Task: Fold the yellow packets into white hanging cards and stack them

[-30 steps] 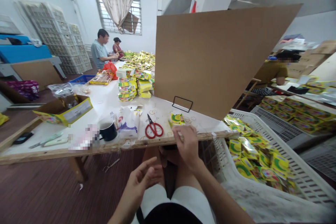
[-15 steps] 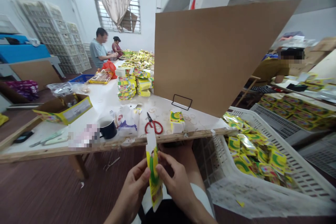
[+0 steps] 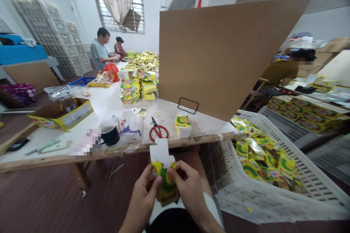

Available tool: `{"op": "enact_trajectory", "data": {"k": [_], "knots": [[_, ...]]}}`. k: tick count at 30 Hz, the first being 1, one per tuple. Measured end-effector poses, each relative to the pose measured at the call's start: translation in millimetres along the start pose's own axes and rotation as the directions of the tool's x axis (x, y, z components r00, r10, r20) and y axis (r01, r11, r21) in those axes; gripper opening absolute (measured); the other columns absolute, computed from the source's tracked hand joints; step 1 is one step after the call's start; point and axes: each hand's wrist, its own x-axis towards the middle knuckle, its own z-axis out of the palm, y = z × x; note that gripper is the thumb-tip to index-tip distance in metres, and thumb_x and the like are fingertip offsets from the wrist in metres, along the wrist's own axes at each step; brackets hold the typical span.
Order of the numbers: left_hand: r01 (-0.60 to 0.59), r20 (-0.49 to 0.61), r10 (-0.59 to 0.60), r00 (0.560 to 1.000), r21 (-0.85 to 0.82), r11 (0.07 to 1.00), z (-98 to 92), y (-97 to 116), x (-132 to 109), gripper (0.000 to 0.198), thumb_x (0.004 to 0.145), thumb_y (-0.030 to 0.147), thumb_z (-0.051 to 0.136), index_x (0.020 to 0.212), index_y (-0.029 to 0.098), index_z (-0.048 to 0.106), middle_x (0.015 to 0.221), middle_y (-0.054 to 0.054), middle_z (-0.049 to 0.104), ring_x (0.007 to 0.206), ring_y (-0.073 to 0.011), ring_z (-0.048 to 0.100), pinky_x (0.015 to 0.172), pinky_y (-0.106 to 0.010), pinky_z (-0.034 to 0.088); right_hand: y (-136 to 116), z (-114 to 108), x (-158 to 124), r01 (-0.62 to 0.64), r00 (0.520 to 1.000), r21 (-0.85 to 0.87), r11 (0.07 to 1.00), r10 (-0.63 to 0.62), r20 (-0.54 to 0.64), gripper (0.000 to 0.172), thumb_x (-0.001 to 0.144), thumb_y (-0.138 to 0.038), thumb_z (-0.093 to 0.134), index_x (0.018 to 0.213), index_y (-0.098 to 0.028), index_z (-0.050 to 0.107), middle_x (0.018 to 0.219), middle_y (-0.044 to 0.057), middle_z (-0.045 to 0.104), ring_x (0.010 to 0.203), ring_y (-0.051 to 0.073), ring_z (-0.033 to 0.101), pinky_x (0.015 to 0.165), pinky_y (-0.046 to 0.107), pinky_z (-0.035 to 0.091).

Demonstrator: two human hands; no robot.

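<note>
Holding a yellow-and-green carton (image 3: 166, 185) upright between both hands, over the lap and just in front of the near edge of the white-topped surface (image 3: 105, 96). Gripping the carton's left side with the left hand (image 3: 143, 191) and its right side with the right hand (image 3: 190, 187), thumbs on the printed front face, fingers curled around behind. Showing white flaps (image 3: 160, 153) standing open at the carton's top. Cannot tell the contents from this angle. Noting, beyond the carton on the surface, red-handled scissors (image 3: 156, 126) with blades pointing away, and to their right a squared stack of flat cartons (image 3: 183, 127) near the edge. Listing, left of the scissors, a plastic-wrapped white-and-purple pack (image 3: 131, 131), then a dark mug (image 3: 109, 134), then an open yellow box (image 3: 73, 114) farther along. Recording a black wire stand (image 3: 188, 100) at the foot of a large cardboard panel (image 3: 218, 58). Logging, farther back, piled yellow cartons (image 3: 130, 91). Observing, at the right, a white crate (image 3: 232, 164) bearing many yellow packets (image 3: 273, 164). Sighting co-workers in the background: one in light blue (image 3: 98, 52), one in dark red (image 3: 119, 48), one in brown (image 3: 281, 71) at far right.
</note>
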Motion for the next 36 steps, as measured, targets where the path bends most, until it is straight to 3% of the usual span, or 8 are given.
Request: {"op": "enact_trajectory", "data": {"k": [4, 8, 15, 22, 27, 29, 33, 36], "knots": [[-0.048, -0.006, 0.048, 0.999, -0.005, 0.999, 1.8, 0.4, -3.3, 0.074, 0.081, 0.032, 0.063, 0.137, 0.026, 0.016, 0.119, -0.012, 0.062, 0.113, -0.0270, 0.057, 0.093, -0.038, 0.047, -0.1, -5.1, 1.1, 0.045, 0.999, 0.030, 0.999, -0.045, 0.028, 0.023, 0.083, -0.035, 0.058, 0.096, -0.016, 0.059, 0.079, 0.003, 0.062, 0.068, 0.014, 0.055, 0.062, 0.023, 0.044], [-0.099, -0.018, 0.098, 0.995, -0.074, 0.992, 3.6, 1.5, -4.6, 0.083, 0.082, 0.034, 0.061, 0.142, 0.030, 0.003, 0.129, -0.014, 0.054, 0.117, -0.0290, 0.054, 0.094, -0.041, 0.046, -5.7, -14.7, 3.7, 0.124, 0.982, 0.099, 0.987, -0.136, 0.134, 0.038, 0.086, -0.030, 0.055, 0.123, -0.022, 0.048, 0.099, 0.005, 0.061, 0.080, 0.014, 0.059, 0.070, 0.024, 0.047], [-0.050, 0.113, 0.065, 0.991, -0.127, 0.991, 1.0, 0.3, -5.8, 0.055, 0.083, 0.030, 0.059, 0.131, 0.027, 0.032, 0.122, -0.012, 0.057, 0.112, -0.0263, 0.056, 0.091, -0.035, 0.045, -13.6, -31.3, 8.5, 0.074, 0.940, 0.081, 0.994, -0.097, 0.326, 0.038, 0.085, -0.030, 0.057, 0.121, -0.021, 0.051, 0.090, 0.003, 0.063, 0.078, 0.014, 0.057, 0.068, 0.024, 0.044], [0.046, 0.329, -0.007, 0.944, -0.111, 0.993, -3.3, -0.9, -6.6, 0.026, 0.083, 0.025, 0.062, 0.104, 0.026, 0.046, 0.100, -0.003, 0.062, 0.093, -0.0174, 0.059, 0.078, -0.027, 0.044, -13.2, -39.3, 11.3, 0.172, 0.930, -0.074, 0.982, -0.137, 0.342, 0.026, 0.088, -0.033, 0.053, 0.072, -0.015, 0.061, 0.070, 0.002, 0.057, 0.066, 0.012, 0.052, 0.060, 0.023, 0.039], [0.041, 0.299, -0.005, 0.954, -0.113, 0.993, -2.0, -0.1, -6.3, 0.072, 0.083, 0.030, 0.062, 0.136, 0.038, 0.013, 0.121, -0.008, 0.057, 0.104, -0.0238, 0.059, 0.089, -0.039, 0.043, -5.0, -35.7, 10.2, 0.163, 0.965, 0.069, 0.984, -0.173, 0.198, 0.027, 0.085, -0.028, 0.058, 0.111, -0.021, 0.056, 0.087, 0.004, 0.062, 0.081, 0.016, 0.059, 0.073, 0.026, 0.046], [0.033, 0.311, -0.004, 0.950, -0.091, 0.995, -2.2, 0.9, -5.8, 0.068, 0.083, 0.029, 0.062, 0.136, 0.033, 0.021, 0.122, -0.011, 0.057, 0.106, -0.0260, 0.059, 0.090, -0.040, 0.043, -3.0, -36.5, 10.7, 0.165, 0.965, 0.074, 0.984, -0.176, 0.194, 0.035, 0.086, -0.029, 0.057, 0.120, -0.023, 0.052, 0.091, 0.004, 0.062, 0.085, 0.017, 0.060, 0.078, 0.028, 0.047], [0.011, 0.273, -0.005, 0.962, -0.022, 1.000, -3.2, 3.4, -4.1, 0.044, 0.082, 0.027, 0.062, 0.121, 0.024, 0.044, 0.115, -0.012, 0.062, 0.101, -0.0272, 0.062, 0.084, -0.037, 0.048, -5.6, -42.1, 12.6, 0.297, 0.935, -0.051, 0.954, -0.279, 0.217, 0.026, 0.086, -0.040, 0.055, 0.092, -0.021, 0.071, 0.099, 0.007, 0.058, 0.096, 0.020, 0.055, 0.086, 0.032, 0.044], [0.001, 0.201, -0.008, 0.980, 0.033, 0.999, -3.6, 3.0, -3.6, 0.042, 0.081, 0.027, 0.063, 0.119, 0.025, 0.047, 0.113, -0.010, 0.064, 0.097, -0.0257, 0.064, 0.081, -0.034, 0.050, -7.9, -42.9, 12.0, 0.176, 0.950, -0.116, 0.978, -0.138, 0.282, 0.029, 0.083, -0.040, 0.058, 0.101, -0.020, 0.068, 0.080, 0.003, 0.057, 0.075, 0.015, 0.054, 0.069, 0.027, 0.045]]}}
